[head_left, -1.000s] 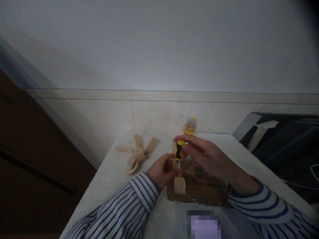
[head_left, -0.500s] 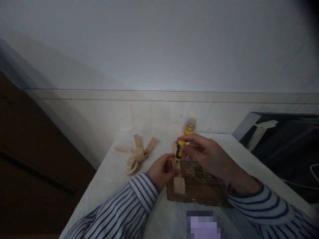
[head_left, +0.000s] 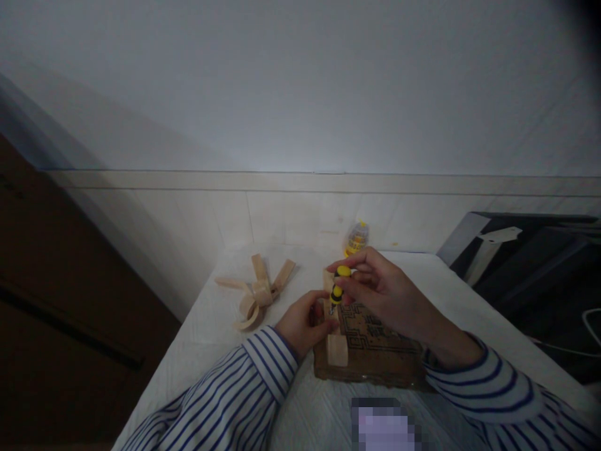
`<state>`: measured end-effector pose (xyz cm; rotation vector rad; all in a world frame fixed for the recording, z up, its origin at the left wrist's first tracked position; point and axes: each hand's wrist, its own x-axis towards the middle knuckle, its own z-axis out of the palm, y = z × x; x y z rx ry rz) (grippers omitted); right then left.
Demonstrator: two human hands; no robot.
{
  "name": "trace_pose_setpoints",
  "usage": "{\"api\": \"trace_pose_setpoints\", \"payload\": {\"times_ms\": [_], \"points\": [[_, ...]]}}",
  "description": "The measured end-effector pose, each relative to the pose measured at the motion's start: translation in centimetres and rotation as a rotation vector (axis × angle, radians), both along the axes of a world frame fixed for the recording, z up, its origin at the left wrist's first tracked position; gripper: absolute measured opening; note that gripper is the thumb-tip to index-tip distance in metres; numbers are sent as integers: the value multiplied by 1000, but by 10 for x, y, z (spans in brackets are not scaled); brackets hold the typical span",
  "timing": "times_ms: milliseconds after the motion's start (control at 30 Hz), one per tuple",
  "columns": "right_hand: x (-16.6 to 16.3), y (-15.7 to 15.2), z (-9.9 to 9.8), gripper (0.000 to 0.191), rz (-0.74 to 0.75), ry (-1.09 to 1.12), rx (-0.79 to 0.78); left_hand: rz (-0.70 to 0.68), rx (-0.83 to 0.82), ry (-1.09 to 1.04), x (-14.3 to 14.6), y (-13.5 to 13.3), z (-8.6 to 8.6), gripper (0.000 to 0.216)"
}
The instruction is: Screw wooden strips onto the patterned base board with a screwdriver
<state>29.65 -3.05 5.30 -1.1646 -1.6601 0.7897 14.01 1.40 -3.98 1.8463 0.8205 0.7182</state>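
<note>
My right hand [head_left: 375, 285] is closed around the handle of a small yellow-and-black screwdriver [head_left: 337, 293], its tip pointing down at a pale wooden piece. My left hand [head_left: 307, 321] grips that wooden piece [head_left: 337, 349], fingers on one side and thumb near the screwdriver tip. The piece has a blocky near end and runs away from me over the left part of a brown patterned board [head_left: 375, 366]. Whatever the tip meets is too small to make out.
Left of my hands lie joined wooden strips [head_left: 261, 293] with a curved part. A yellow-labelled bottle [head_left: 357, 239] stands by the wall. Dark panels [head_left: 539, 269] lean at the right of the white-covered table [head_left: 188, 369]. A blurred-out patch lies at the front.
My right hand has shifted slightly, its fingers re-placed on the screwdriver handle, which looks turned. My left hand and the wooden piece stay where they were.
</note>
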Motion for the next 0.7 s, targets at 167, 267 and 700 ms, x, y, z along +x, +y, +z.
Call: {"api": "trace_pose_setpoints", "payload": {"times_ms": [167, 267, 700], "points": [[-1, 0, 1, 22, 41, 40, -19, 4, 23, 30, 0, 0, 2, 43], [1, -2, 4, 31, 58, 4, -46, -2, 13, 8, 0, 0, 1, 42], [8, -7, 15, 29, 76, -268, -5, -12, -9, 4, 0, 0, 2, 43]]}}
